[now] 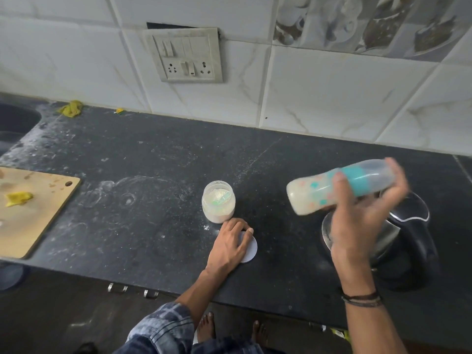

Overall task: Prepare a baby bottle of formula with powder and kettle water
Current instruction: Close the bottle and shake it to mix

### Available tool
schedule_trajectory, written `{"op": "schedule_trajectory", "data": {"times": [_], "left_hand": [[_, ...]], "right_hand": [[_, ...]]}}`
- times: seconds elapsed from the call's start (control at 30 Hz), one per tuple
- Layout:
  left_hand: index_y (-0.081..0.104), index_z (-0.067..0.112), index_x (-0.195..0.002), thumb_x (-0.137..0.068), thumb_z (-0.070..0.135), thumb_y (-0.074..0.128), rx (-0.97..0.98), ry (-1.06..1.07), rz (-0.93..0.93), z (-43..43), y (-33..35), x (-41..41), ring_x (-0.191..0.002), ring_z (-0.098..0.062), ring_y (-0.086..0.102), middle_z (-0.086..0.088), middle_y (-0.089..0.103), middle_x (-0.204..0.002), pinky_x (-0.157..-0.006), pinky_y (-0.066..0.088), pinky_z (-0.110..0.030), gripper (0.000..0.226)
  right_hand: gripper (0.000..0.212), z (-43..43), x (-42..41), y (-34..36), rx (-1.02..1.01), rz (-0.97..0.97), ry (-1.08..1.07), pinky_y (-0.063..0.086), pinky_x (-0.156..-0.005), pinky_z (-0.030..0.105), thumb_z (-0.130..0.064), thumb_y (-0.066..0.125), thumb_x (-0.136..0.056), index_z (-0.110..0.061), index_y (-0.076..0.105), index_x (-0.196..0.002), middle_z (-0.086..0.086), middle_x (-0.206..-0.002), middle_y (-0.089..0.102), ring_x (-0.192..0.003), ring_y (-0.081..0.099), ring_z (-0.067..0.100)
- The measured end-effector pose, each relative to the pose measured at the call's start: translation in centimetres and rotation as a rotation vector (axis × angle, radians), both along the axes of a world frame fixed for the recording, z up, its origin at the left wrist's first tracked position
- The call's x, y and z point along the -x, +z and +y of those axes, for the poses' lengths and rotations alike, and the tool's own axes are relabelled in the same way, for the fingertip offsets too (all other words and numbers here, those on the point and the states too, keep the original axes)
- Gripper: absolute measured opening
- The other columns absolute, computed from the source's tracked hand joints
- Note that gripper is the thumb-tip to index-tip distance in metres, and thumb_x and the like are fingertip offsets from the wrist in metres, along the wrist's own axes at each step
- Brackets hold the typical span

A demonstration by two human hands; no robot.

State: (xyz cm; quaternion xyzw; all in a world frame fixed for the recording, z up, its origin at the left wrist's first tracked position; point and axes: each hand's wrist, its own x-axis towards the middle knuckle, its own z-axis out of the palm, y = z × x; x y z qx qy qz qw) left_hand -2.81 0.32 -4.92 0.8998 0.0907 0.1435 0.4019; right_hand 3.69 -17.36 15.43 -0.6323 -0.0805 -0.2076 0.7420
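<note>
Close to the front edge of the desk (pixel 153 175), the left hand (pixel 231 241) lies palm down on a white lid (pixel 251 249), fingers loosely bent over it and pinching nothing. To the right, the right hand (pixel 357 221) is raised on an upright forearm, fingers wrapped round the baby bottle (pixel 314 194). The bottle lies nearly sideways in the air above the kettle (pixel 408 238), blurred, with pale liquid inside. Just beyond the left hand stands an open jar (pixel 218 201) of powder. A cutting board (pixel 38 215) sits at the left edge.
</note>
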Motion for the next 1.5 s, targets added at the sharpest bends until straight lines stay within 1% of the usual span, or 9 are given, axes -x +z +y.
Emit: {"op": "schedule_trajectory", "data": {"times": [0.07,0.23,0.33,0.4,0.53,0.6,0.77,0.93,1.5], "left_hand": [[0.064,0.019,-0.099,-0.103,0.030,0.050,-0.003,0.001,-0.009,0.0,0.0,0.0,-0.108,-0.005,0.049,0.012,0.060,-0.106,-0.098,0.029,-0.008,0.018],[0.064,0.019,-0.099,-0.103,0.027,0.054,0.005,-0.004,-0.012,0.0,0.0,0.1,-0.108,-0.004,0.048,0.013,0.059,-0.107,-0.098,0.029,-0.008,0.014],[0.064,0.019,-0.099,-0.104,0.025,0.054,0.009,-0.003,-0.002,-0.1,0.1,0.1,-0.108,-0.005,0.048,0.012,0.060,-0.107,-0.098,0.029,-0.009,0.013],[0.064,0.018,-0.099,-0.104,0.025,0.054,0.005,0.002,-0.004,0.0,0.1,0.1,-0.108,-0.005,0.049,0.011,0.060,-0.107,-0.098,0.030,-0.009,0.013],[0.064,0.018,-0.099,-0.104,0.023,0.055,0.002,-0.008,-0.020,0.1,0.0,0.2,-0.107,-0.004,0.049,0.010,0.061,-0.106,-0.099,0.029,-0.009,0.012],[0.064,0.019,-0.100,-0.104,0.025,0.055,0.002,-0.008,-0.012,0.0,0.0,0.1,-0.108,-0.005,0.049,0.011,0.060,-0.107,-0.098,0.029,-0.008,0.012],[0.064,0.019,-0.100,-0.104,0.026,0.054,-0.001,-0.005,-0.011,0.1,-0.1,0.0,-0.108,-0.006,0.049,0.010,0.061,-0.108,-0.098,0.031,-0.010,0.013],[0.064,0.020,-0.100,-0.104,0.028,0.053,-0.004,0.000,-0.013,0.1,-0.3,0.0,-0.108,-0.007,0.050,0.010,0.061,-0.108,-0.098,0.035,-0.015,0.014],[0.064,0.018,-0.101,-0.104,0.035,0.047,-0.020,-0.004,-0.028,0.0,-0.1,0.1,-0.107,-0.006,0.049,0.010,0.060,-0.107,-0.098,0.030,-0.009,0.024]], "right_hand": [[0.071,-0.2,-0.6,-0.1,-0.052,-0.021,-0.072,0.055,-0.083,0.023,-0.003,0.069,-0.095,-0.005,0.023,-0.149,-0.004,-0.127,0.051,-0.099,0.065,0.002],[0.073,-0.4,-1.1,-1.2,0.213,0.068,0.135,0.057,-0.081,0.029,-0.015,0.084,-0.083,-0.026,0.038,-0.139,0.001,-0.128,0.054,-0.102,0.066,0.014],[0.069,0.0,-0.8,-0.5,0.000,-0.011,-0.031,0.054,-0.083,0.021,0.001,0.073,-0.091,-0.011,0.028,-0.141,-0.004,-0.124,0.049,-0.099,0.063,0.001],[0.067,0.0,-1.0,-0.6,-0.024,-0.020,-0.072,0.054,-0.084,0.022,0.000,0.071,-0.093,-0.009,0.026,-0.142,-0.005,-0.126,0.048,-0.098,0.062,0.000],[0.075,-0.4,-1.6,-2.9,0.500,0.089,0.205,0.058,-0.081,0.034,-0.021,0.084,-0.084,-0.030,0.037,-0.142,-0.034,-0.118,0.054,-0.097,0.064,0.005],[0.076,-0.6,-1.7,-4.3,0.703,0.092,0.255,0.059,-0.083,0.043,-0.034,0.085,-0.081,-0.044,0.036,-0.139,-0.031,-0.120,0.055,-0.100,0.066,0.011],[0.076,-0.3,-1.9,-7.0,0.898,0.106,0.271,0.045,-0.083,0.029,-0.041,0.082,-0.083,-0.049,0.032,-0.140,-0.024,-0.129,0.054,-0.108,0.061,0.013],[0.076,0.0,-2.6,-9.7,0.947,0.065,0.283,0.048,-0.084,0.031,-0.041,0.080,-0.086,-0.045,0.031,-0.144,-0.015,-0.138,0.055,-0.107,0.059,0.016],[0.073,0.2,-0.9,-15.8,0.946,-0.041,0.177,0.051,-0.076,0.030,-0.033,0.079,-0.088,-0.029,0.038,-0.147,0.003,-0.121,0.059,-0.099,0.051,0.017]]}}
